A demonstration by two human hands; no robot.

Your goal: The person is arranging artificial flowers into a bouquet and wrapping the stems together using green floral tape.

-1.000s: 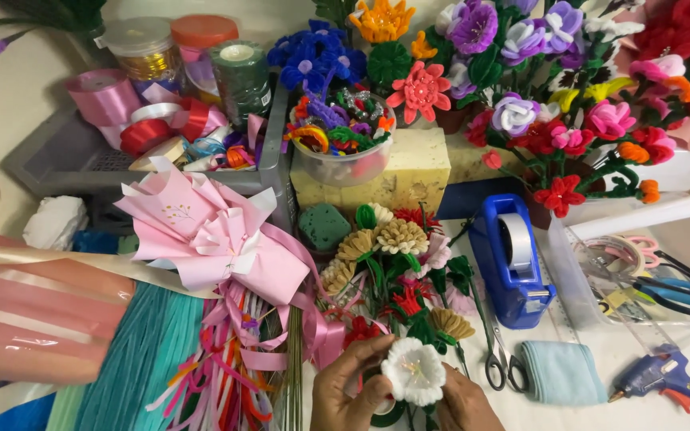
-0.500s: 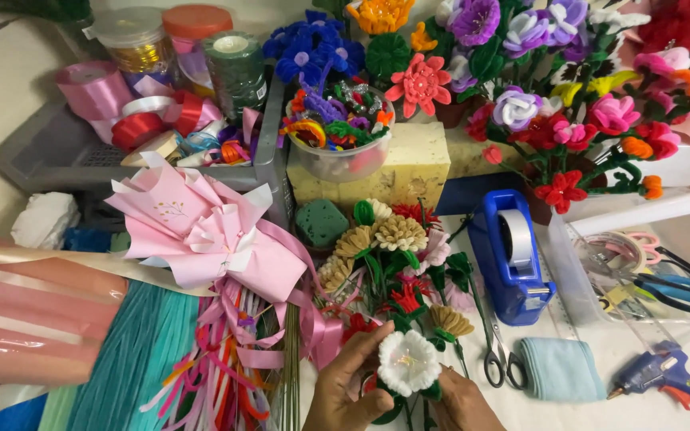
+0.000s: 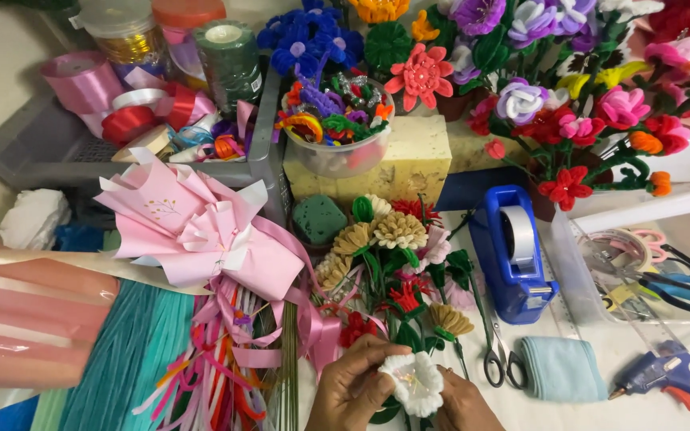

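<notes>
At the bottom middle of the head view, both hands hold a white fuzzy pipe-cleaner flower [image 3: 414, 381]. My left hand [image 3: 350, 388] grips its left side with fingers curled over the petals. My right hand [image 3: 461, 404] supports it from the right and below. Just above the hands lies a loose bunch of pipe-cleaner flowers [image 3: 393, 263] in beige, red and pink with green stems.
A pink wrapping-paper bouquet with ribbons [image 3: 201, 239] lies left. A blue tape dispenser [image 3: 513, 255], scissors [image 3: 493, 351], a teal cloth [image 3: 561, 367] and a blue glue gun [image 3: 672, 375] sit right. A grey tray of ribbon spools [image 3: 121, 120], a tub of pipe cleaners [image 3: 337, 136] and finished flowers [image 3: 569, 96] fill the back.
The white flower and both hands have shifted slightly down and left in view. The camera has tilted a little, moving the whole table upward in the frame.
</notes>
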